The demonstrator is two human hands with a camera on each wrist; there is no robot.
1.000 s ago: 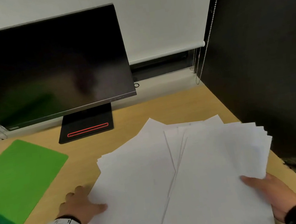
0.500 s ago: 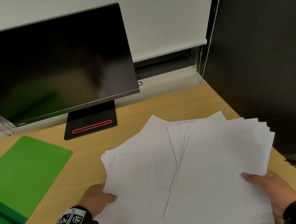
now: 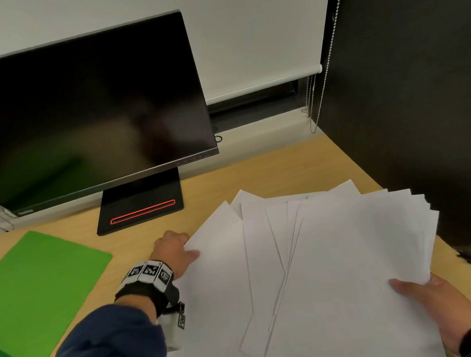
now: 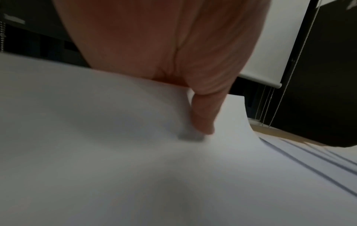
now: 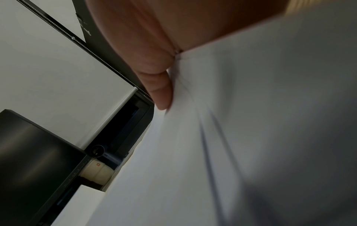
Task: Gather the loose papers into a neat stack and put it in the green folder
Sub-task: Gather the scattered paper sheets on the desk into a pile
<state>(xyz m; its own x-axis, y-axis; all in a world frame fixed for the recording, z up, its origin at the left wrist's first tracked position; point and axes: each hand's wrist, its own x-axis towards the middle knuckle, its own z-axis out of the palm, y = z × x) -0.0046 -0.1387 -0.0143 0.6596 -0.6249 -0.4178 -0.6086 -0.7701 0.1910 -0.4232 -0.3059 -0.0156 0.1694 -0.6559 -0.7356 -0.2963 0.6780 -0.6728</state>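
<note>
The loose papers [image 3: 315,272] lie fanned out on the wooden surface [image 3: 272,170], just in front and to the right of the monitor [image 3: 76,115], their edges uneven and several sheets overlapping at angles. The left hand [image 3: 173,251] pinches the fan's left edge, in front of the monitor's stand [image 3: 141,202]: the left wrist view shows its thumb [image 4: 204,116] pressing down on the top sheet, with the fingers hidden beneath the paper. The right hand [image 3: 433,302] pinches the papers' right edge, farther from the monitor and nearer the person, thumb [image 5: 160,91] on top and fingers out of sight below. The green folder [image 3: 37,294] lies open and flat on the surface in front of the monitor's left end, apart from the papers and both hands.
</note>
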